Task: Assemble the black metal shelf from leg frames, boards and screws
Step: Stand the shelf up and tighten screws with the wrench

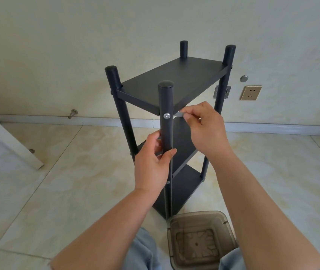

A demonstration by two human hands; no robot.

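The black metal shelf stands upright on the tiled floor, with three boards between four round legs. My left hand grips the nearest leg just below the top board. A silver screw head sits in that leg at the top board's level. My right hand pinches a small silver tool just right of that leg, under the top board's corner. Whether it is a hex key I cannot tell. Another screw head shows lower on the same leg.
A translucent brown plastic bin stands on the floor at my knees, touching the shelf's foot. A white door edge leans in at the left. The wall behind carries a socket and a metal bracket.
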